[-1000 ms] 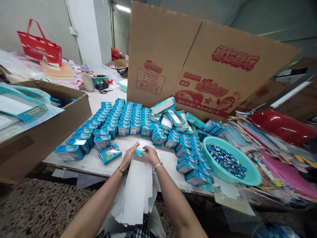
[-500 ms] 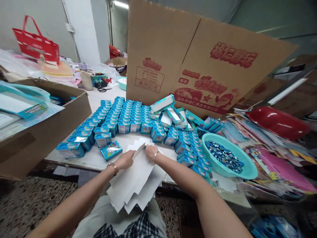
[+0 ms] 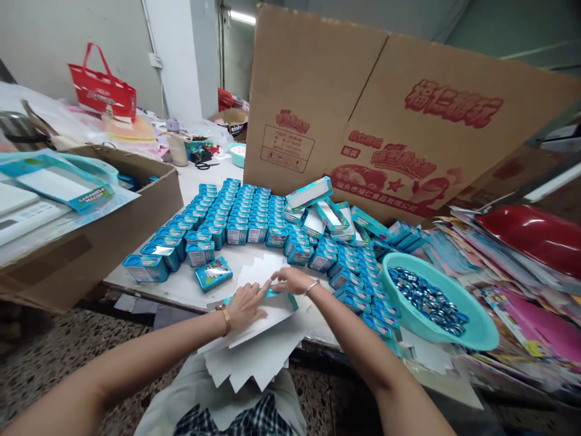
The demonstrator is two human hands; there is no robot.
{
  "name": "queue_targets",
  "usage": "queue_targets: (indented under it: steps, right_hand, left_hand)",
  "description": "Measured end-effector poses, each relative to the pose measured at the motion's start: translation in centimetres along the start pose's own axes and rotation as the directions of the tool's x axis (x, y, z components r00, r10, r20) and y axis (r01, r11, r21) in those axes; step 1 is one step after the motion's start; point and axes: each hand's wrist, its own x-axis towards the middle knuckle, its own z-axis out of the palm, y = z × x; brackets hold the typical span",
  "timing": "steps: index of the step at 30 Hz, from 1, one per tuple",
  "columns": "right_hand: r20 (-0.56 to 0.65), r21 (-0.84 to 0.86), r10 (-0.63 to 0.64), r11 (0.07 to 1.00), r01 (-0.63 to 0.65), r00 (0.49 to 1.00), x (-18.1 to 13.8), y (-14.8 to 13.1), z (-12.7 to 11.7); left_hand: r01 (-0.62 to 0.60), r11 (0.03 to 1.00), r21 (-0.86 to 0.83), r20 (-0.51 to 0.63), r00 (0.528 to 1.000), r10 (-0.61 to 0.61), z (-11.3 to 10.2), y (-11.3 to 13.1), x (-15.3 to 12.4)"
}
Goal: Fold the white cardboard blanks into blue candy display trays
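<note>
My left hand (image 3: 247, 304) and my right hand (image 3: 290, 280) pinch the top white card blank (image 3: 267, 315) of a stack (image 3: 256, 363) that hangs over the table's front edge onto my lap. A teal printed edge shows under my fingers. Both hands' fingers are pressed together on the card. Beside my left hand lies one flat teal box (image 3: 213, 274). Behind stand rows of small teal boxes (image 3: 236, 215).
A teal bowl of blue-wrapped sweets (image 3: 433, 303) sits at the right. A big printed carton (image 3: 385, 115) stands at the back, an open brown carton (image 3: 91, 224) at the left. Open teal trays (image 3: 324, 212) lie mid-table. Colourful printed sheets (image 3: 521, 290) are piled at the far right.
The white stack has swung from lengthwise to crosswise over the table edge. Both hands moved slightly right and kept their hold on the top sheet.
</note>
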Motion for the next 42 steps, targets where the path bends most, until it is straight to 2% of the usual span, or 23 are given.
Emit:
queue_targets:
  steps: [2,4,8,11,13,15,18,23,26,29,31,32,33,34,35,36,37,38,39,40,42]
  right_hand:
    - [0.063,-0.197,-0.084,0.976,0.095,0.994,0.7,-1.4,1.1]
    - [0.07,-0.344,-0.153,0.924,0.168,0.986,0.8,-2.4,2.1]
    - [0.102,-0.487,-0.203,0.844,0.227,0.974,-0.2,-2.7,3.4]
    - [0.09,-0.507,-0.2,0.834,0.218,0.976,-0.9,-2.5,3.8]
    - [0.082,-0.499,-0.19,0.842,0.206,0.978,-1.2,-2.3,3.9]
    - [0.077,-0.486,-0.173,0.853,0.188,0.982,-1.1,-2.3,3.9]
    - [0.095,-0.478,-0.142,0.861,0.171,0.985,-0.4,-2.5,3.8]
    - [0.131,-0.47,-0.181,0.854,0.222,0.975,0.3,-3.8,3.9]
    - [0.089,-0.339,-0.223,0.909,0.24,0.971,-0.3,-4.4,3.7]
    - [0.032,-0.009,-0.257,0.966,0.258,0.966,-1.0,-4.5,2.9]
    - [-0.062,0.203,-0.202,0.956,0.211,0.977,-1.4,-4.0,2.5]
    - [-0.127,0.279,-0.147,0.944,0.178,0.981,-1.5,-3.7,2.5]
    - [-0.196,0.339,-0.081,0.929,0.145,0.977,-1.6,-3.3,2.6]
    - [-0.256,0.389,-0.009,0.915,0.111,0.967,-1.7,-3.0,2.9]
    - [-0.3,0.432,0.068,0.899,0.072,0.952,-1.7,-2.8,3.4]
    - [-0.327,0.473,0.147,0.881,0.027,0.934,-1.6,-2.7,4.0]
    - [-0.338,0.514,0.222,0.858,-0.018,0.915,-1.4,-2.7,4.8]
    - [-0.345,0.551,0.288,0.833,-0.056,0.893,-1.1,-2.9,5.6]
    - [-0.353,0.582,0.342,0.809,-0.082,0.871,-0.8,-3.1,6.4]
    - [-0.364,0.608,0.379,0.789,-0.091,0.851,-0.4,-3.4,7.2]
    - [-0.402,0.642,0.406,0.764,-0.063,0.821,0.1,-4.0,8.4]
  left_hand:
    - [-0.023,0.997,-0.078,0.047,0.999,0.027,-0.7,-0.5,-0.4]
    - [-0.024,0.991,-0.134,0.11,0.993,0.039,-1.1,-1.2,-0.7]
    - [0.048,0.988,-0.146,0.157,0.987,-0.024,-1.7,-3.1,-0.4]
    - [0.062,0.99,-0.131,0.154,0.987,-0.041,-2.0,-4.0,0.0]
    - [-0.005,0.994,-0.11,0.151,0.988,0.022,-1.8,-4.2,0.1]
    - [-0.055,0.997,-0.055,0.14,0.988,0.063,-1.1,-4.1,0.1]
    - [-0.056,0.998,0.029,0.105,0.993,0.052,0.0,-3.7,0.0]
    - [-0.117,0.992,0.042,0.102,0.988,0.112,0.3,-3.6,-0.3]
    - [-0.159,0.987,-0.022,0.112,0.981,0.161,-1.2,-2.6,-0.2]
    - [-0.199,0.97,-0.139,0.074,0.975,0.21,-4.6,-1.3,1.0]
    - [-0.131,0.959,-0.253,-0.066,0.991,0.118,-7.4,-0.9,2.0]
    - [-0.087,0.941,-0.327,-0.194,0.981,0.023,-8.7,-1.0,2.4]
    - [-0.053,0.905,-0.422,-0.333,0.938,-0.1,-9.7,-1.2,2.6]
    - [-0.031,0.845,-0.534,-0.438,0.865,-0.245,-10.2,-1.4,2.6]
    - [-0.024,0.755,-0.655,-0.479,0.786,-0.391,-10.2,-1.5,2.6]
    - [-0.015,0.637,-0.77,-0.444,0.73,-0.519,-9.7,-1.5,2.4]
    - [-0.002,0.502,-0.865,-0.353,0.713,-0.606,-8.7,-1.4,2.1]
    - [0.016,0.364,-0.931,-0.235,0.737,-0.633,-7.4,-1.1,1.9]
    - [0.031,0.245,-0.969,-0.129,0.782,-0.609,-5.9,-0.8,1.6]
    - [0.017,0.141,-0.99,-0.064,0.831,-0.553,-4.5,-0.4,1.4]
    - [-0.03,-0.032,-0.999,-0.014,0.901,-0.433,-2.4,0.0,1.1]
